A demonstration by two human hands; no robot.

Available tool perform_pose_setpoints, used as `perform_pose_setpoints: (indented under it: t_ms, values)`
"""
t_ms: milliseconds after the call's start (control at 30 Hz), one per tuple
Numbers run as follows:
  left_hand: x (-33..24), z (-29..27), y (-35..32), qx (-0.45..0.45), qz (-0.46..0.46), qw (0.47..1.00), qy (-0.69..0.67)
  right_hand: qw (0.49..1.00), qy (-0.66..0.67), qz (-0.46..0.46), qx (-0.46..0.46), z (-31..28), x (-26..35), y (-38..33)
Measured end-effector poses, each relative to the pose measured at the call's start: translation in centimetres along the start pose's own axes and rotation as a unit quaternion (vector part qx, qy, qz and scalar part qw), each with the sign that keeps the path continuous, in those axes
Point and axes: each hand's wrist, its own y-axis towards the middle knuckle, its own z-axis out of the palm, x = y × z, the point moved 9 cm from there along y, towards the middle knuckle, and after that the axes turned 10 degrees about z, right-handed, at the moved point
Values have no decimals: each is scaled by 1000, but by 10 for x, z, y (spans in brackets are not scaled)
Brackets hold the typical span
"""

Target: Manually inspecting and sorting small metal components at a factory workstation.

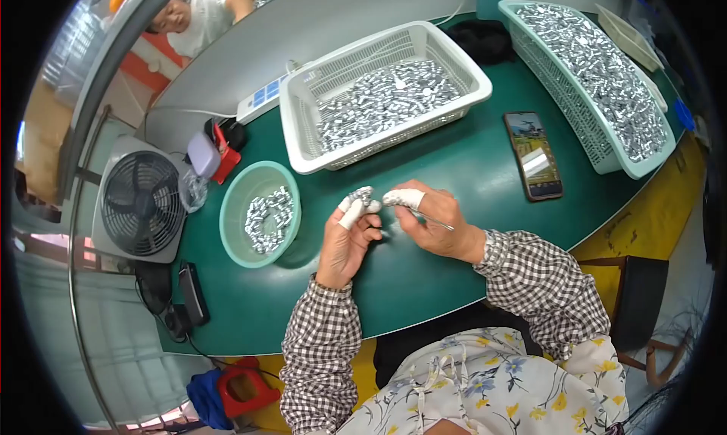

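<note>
My left hand (346, 246), with white covers on some fingertips, is raised over the table with its fingers closed on small silvery metal pieces (365, 193). Just to its right, my right hand (443, 224) is also closed, a white cover on its index finger. A thin metal tool (441, 224) pokes out below its fingers; the rest is hidden, so its kind is unclear. The two hands' fingertips nearly meet. Left of them, a round pale-green bowl (229, 230) holds some small silvery metal cylinders (270, 221).
Behind my hands stands a white basket (299, 128) of similar cylinders. A fuller light-green basket (560, 109) sits right, beside a phone (534, 156). A fan (141, 202), power strip (260, 99) and black adapter (194, 294) lie left. Another person (208, 18) is beyond the partition.
</note>
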Motion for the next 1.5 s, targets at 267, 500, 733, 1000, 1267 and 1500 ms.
perform_pose_setpoints:
  t_ms: [267, 500, 733, 1000, 1267, 1500]
  values:
    - [-5, -2, 2, -5, -12, 1000, -21, 999, -28, 23, 30, 13, -3, 4]
    - [-4, -1, 3, 2, -5, 999, -39, 993, 3, 96, 72, 22, -17, 3]
    - [-4, 0, 3, 2, -9, 999, -39, 992, -18, 98, 74, 24, -20, 2]
    - [-3, 4, 2, 3, -7, 999, -31, 994, -18, 85, 68, 23, -20, 1]
    - [-17, -8, 0, -58, 34, 997, 40, 993, -70, -11, 97, 39, -7, -3]
    - [-15, -2, 3, -55, 51, 996, 44, 989, -111, 21, 96, 30, -11, -3]
